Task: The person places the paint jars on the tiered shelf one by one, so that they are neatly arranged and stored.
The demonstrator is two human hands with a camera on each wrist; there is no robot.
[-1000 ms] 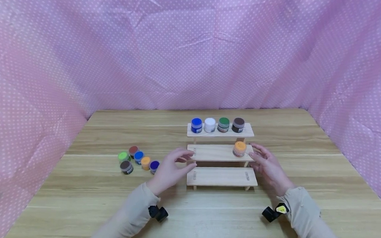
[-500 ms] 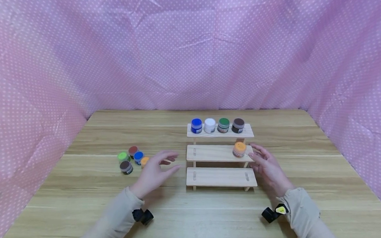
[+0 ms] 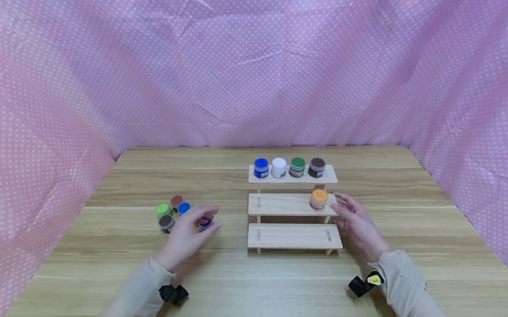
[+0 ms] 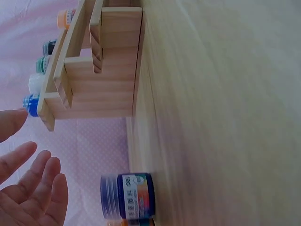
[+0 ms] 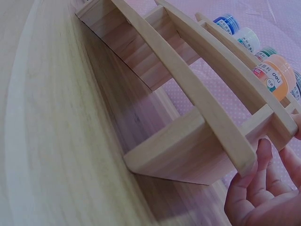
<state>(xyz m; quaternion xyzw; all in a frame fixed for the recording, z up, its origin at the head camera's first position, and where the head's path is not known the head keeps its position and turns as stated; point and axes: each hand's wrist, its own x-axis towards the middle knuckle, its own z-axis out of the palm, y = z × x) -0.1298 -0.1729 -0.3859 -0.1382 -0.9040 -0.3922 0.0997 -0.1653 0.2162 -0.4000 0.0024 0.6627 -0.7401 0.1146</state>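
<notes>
My left hand (image 3: 185, 232) is over the table with fingers apart and slightly bent, holding nothing. Just beyond its fingertips sits a purple paint jar (image 4: 136, 195), partly covered by the hand in the head view. At the right, my right hand (image 3: 358, 226) holds the right end of a three-tier wooden display rack (image 3: 279, 205), its fingers and thumb around the plank ends. An orange paint jar (image 3: 318, 199) stands on the middle tier close to that hand. Along the top tier are a blue jar (image 3: 261, 168), a white jar (image 3: 279, 168), a green jar (image 3: 297, 167) and a dark brown jar (image 3: 316, 168).
Left of the left hand, several more paint jars cluster on the wooden table (image 3: 102, 256): light green (image 3: 163, 210), red-brown (image 3: 176, 202), blue (image 3: 184, 208) and dark brown (image 3: 166, 223). Another orange jar is mostly hidden by the hand. A pink dotted cloth (image 3: 258, 72) surrounds the table.
My left hand has moved left from the rack's left end to beside the purple jar and the cluster. The right hand stays at the rack, and the jars have not moved.
</notes>
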